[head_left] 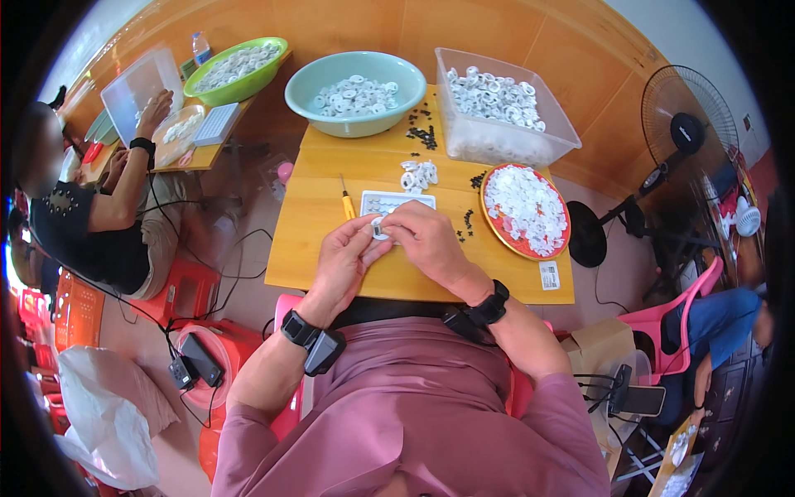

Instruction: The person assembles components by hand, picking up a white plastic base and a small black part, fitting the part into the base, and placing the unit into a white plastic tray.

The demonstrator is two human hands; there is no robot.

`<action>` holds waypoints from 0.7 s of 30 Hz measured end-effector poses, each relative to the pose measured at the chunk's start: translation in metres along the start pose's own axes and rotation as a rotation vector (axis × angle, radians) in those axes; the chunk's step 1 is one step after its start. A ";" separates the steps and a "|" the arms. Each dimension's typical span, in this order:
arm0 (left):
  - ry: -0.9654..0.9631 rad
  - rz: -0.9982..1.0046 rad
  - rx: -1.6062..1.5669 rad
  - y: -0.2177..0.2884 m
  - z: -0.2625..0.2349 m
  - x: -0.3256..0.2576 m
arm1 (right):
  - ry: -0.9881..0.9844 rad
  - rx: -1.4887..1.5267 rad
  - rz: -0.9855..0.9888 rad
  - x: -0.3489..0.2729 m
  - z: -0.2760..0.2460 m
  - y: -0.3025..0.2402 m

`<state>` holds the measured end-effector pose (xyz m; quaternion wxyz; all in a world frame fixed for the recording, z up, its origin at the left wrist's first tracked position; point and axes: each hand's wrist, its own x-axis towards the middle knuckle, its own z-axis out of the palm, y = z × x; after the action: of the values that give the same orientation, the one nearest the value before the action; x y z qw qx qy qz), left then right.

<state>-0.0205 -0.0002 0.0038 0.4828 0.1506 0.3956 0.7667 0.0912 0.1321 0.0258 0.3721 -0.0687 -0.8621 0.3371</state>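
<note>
Between thumb and fingers, my left hand (339, 258) grips a small round white plastic part (379, 229) with a dark middle. My right hand (431, 242) is closed right beside it, fingertips together at the part's right edge; whatever they pinch is hidden. Just beyond both hands lies a shallow white tray (426, 200) holding small pieces, partly covered by the right hand. A screwdriver (348, 204) with a yellow handle rests left of the tray. Behind the tray sits a small heap of white ring-shaped parts (419, 176).
On the wooden table (310, 240) stand a turquoise basin (356, 127) and a clear bin (509, 151), both with white parts. A red plate (487, 219) of white pieces lies right; small black pieces (424, 137) are scattered. A fan (686, 132) stands right. A co-worker (99, 211) sits left.
</note>
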 end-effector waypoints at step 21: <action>-0.018 -0.001 0.148 0.006 0.009 0.001 | -0.092 0.295 0.444 0.000 0.000 0.009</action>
<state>-0.0190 0.0035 0.0138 0.4742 0.1927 0.4470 0.7336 0.0895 0.1389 0.0204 0.2558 -0.1856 -0.7835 0.5351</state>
